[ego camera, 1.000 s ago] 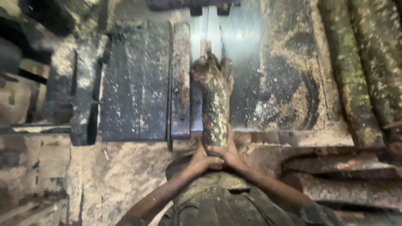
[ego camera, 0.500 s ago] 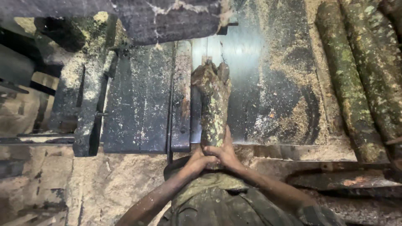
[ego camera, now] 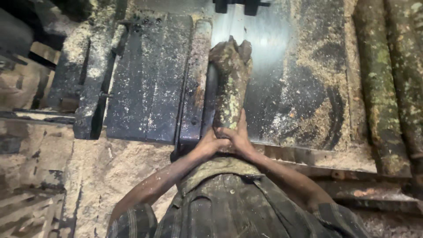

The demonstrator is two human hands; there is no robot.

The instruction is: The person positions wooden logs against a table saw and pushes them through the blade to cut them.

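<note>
In the head view, the left hand and the right hand are both pressing on the near end of a mossy log, their fingers wrapping tight around its bark. The log is lying lengthwise on the dusty metal worktop, pointing away from the person, just beside a dark rail on its left. More logs are lying at the right edge, well apart, and sawdust is covering the floor.

Log — a little farther along the table
</note>
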